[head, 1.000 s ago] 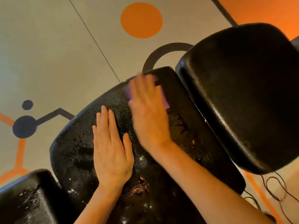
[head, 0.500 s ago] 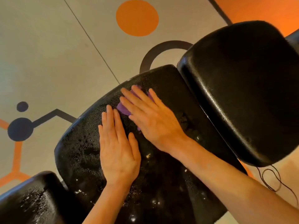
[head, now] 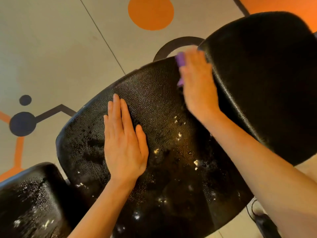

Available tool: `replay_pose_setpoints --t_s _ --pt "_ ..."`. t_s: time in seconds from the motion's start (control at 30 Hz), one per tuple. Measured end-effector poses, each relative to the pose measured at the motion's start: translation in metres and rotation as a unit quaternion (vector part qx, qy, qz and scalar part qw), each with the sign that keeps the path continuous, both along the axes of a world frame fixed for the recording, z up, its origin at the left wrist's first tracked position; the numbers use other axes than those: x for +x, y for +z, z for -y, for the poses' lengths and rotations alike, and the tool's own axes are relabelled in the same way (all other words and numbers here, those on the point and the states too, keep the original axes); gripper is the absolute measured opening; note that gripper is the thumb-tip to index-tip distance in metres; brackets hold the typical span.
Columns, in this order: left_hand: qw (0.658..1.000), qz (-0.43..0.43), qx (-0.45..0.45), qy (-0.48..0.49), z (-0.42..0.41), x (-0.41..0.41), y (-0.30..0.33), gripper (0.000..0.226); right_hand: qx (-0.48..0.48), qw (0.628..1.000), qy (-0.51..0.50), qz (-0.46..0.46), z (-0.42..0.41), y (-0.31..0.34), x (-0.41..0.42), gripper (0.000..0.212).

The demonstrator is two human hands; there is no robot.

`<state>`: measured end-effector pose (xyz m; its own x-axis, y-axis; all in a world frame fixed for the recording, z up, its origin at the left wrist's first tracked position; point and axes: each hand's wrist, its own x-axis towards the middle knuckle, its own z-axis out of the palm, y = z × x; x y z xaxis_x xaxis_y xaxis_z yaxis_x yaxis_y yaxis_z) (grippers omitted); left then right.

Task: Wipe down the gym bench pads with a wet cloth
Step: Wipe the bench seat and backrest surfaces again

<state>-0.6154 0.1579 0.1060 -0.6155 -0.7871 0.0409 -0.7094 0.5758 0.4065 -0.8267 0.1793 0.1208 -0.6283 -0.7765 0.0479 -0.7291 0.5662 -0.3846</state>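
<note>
A: Now at the far end of the middle pad (head: 154, 103): right hand (head: 197, 83), blurred, pressing the purple cloth (head: 180, 61) flat beside the upper pad (head: 257, 83). Half a second back, pressing it mid-pad, next to the left hand.

B: Grip on the cloth?

A: Fingers laid over it, cloth edge poking out on the thumb side. Curled or straight, cannot tell through the blur.

B: And the left hand (head: 125, 143)?

A: Flat on the middle pad, fingers straight and together, holding nothing. Same spot as a second ago, apparently bracing.

B: Meaning for the job?

A: Stroke carried out to the pad's end, so probably most of this pad covered. Droplets and wet glints across its near half and on the lower pad (head: 30, 194). Upper pad looking drier, likely yet to be wiped.

B: Any brand, label, lettering?

A: None readable. Only floor (head: 51, 48) graphics: orange disc, dark dots, lines. Cable (head: 253, 210) at lower right.
</note>
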Motion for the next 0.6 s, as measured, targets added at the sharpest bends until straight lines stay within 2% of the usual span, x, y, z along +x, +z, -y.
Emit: replay_pose_setpoints --t_s 0.07,0.1,0.13,0.2,0.27,0.33,0.4,0.47,0.5,0.6 --pt "1.000 0.002 -0.003 0.004 -0.001 0.000 -0.001 0.059 -0.008 0.992 -0.107 0.058 -0.013 0.000 0.016 0.048" --pt "1.000 0.002 -0.004 0.007 -0.001 -0.001 -0.001 0.059 0.000 0.994 -0.104 0.042 -0.014 -0.001 0.041 0.049" --pt "1.000 0.000 -0.005 0.011 -0.001 -0.001 -0.001 0.059 0.004 0.999 -0.048 0.018 -0.015 -0.002 0.068 0.050" --pt "1.000 -0.005 -0.001 0.016 -0.001 0.000 -0.001 0.058 0.001 0.992 0.126 -0.004 -0.023 -0.001 0.107 0.050" --pt "1.000 -0.023 0.010 0.018 0.000 0.002 -0.001 0.056 0.018 0.972 0.230 -0.042 -0.037 -0.003 0.091 0.050" --pt "0.998 -0.051 0.025 0.013 0.001 0.003 0.001 0.056 0.045 0.985 0.164 -0.041 -0.049 -0.003 0.047 0.049" --pt "0.997 -0.070 0.029 0.010 -0.001 0.009 0.002 0.056 0.042 0.999 0.003 0.022 -0.059 -0.001 0.021 0.048" --pt "0.996 -0.076 0.038 0.025 -0.012 0.020 0.005 0.056 0.044 0.996 -0.079 0.017 -0.059 0.002 0.047 0.049" --pt "0.995 -0.078 0.047 0.038 -0.021 0.026 0.006 0.057 0.051 0.997 -0.052 -0.008 -0.059 0.000 0.073 0.050" --pt "0.994 -0.057 0.065 0.068 -0.048 0.042 0.005 0.057 0.061 0.980 0.183 -0.046 -0.070 -0.005 0.135 0.052"
